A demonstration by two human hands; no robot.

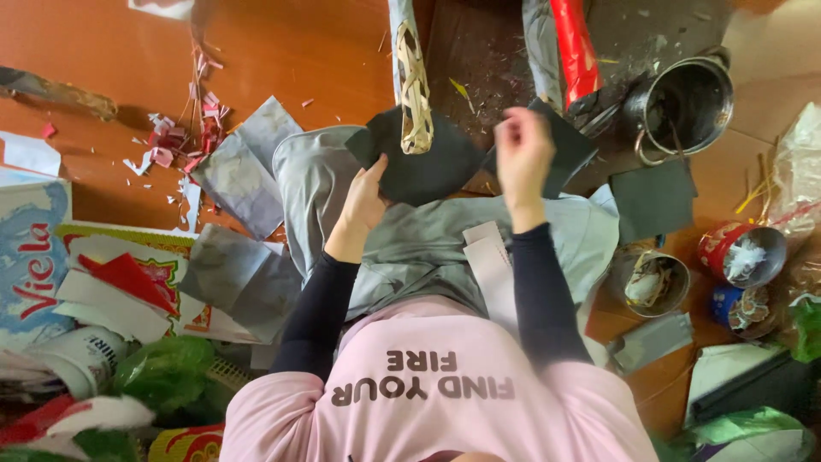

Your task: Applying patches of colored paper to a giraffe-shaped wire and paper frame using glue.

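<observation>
My left hand [366, 198] grips the lower left edge of a black paper sheet [428, 167] held over my lap. A woven bamboo frame wrapped partly in grey paper [411, 81] rests against the top of that sheet. My right hand [523, 156] is raised to the right of it, fingers curled, in front of a second dark sheet [571, 150]; whether it pinches that sheet I cannot tell. Both arms wear black sleeves, and grey trousers [445, 239] cover my crossed legs below.
Grey paper sheets [244, 175] and red and white scraps [175, 145] litter the orange floor at left. A metal pot [684, 103], a red-wrapped roll [575, 51], small tins [742, 254] and a round bowl [654, 282] stand at right. Printed packaging [34, 257] piles at lower left.
</observation>
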